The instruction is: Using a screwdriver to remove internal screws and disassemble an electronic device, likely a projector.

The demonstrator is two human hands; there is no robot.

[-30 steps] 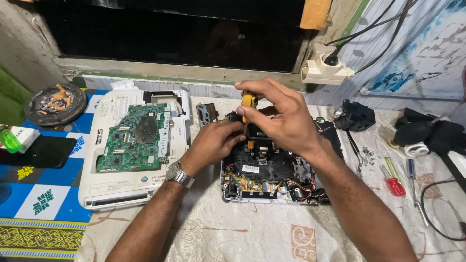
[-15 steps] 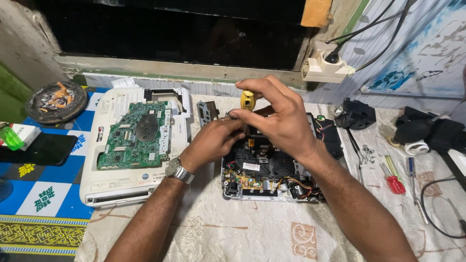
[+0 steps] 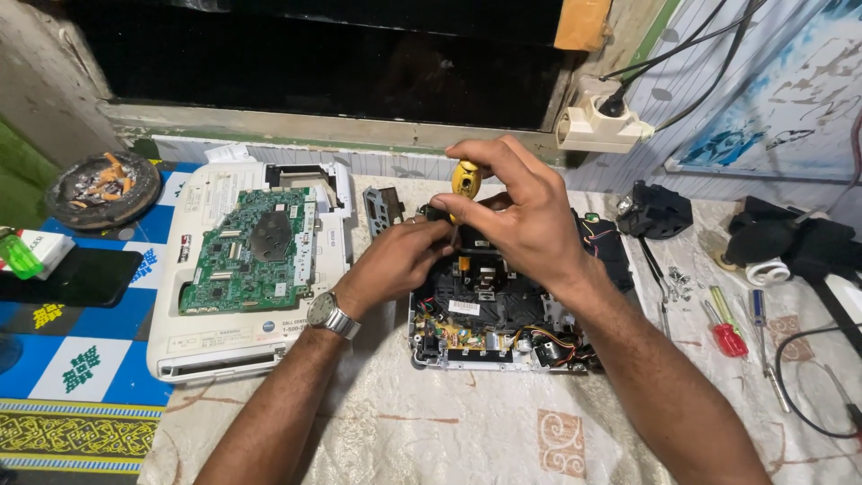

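An opened projector base (image 3: 489, 328) with black parts, coloured wires and small boards lies in the middle of the cloth-covered table. My right hand (image 3: 521, 211) grips a yellow-handled screwdriver (image 3: 464, 178) upright over the back of that base. My left hand (image 3: 400, 256), a metal watch on its wrist, pinches the lower part of the screwdriver shaft near a black part inside the unit. The tip of the tool is hidden behind my fingers.
A white top cover (image 3: 242, 269) with a green circuit board (image 3: 253, 251) lies to the left. An ashtray (image 3: 103, 184), a black phone (image 3: 67, 277) and a green lighter (image 3: 18, 254) sit far left. Red and other screwdrivers (image 3: 725, 328), loose screws (image 3: 678, 280), black parts (image 3: 655, 208) and a wall socket (image 3: 597, 126) lie right.
My hands have stayed on the screwdriver over the unit; the right hand has turned slightly on the handle. The view has shifted a little.
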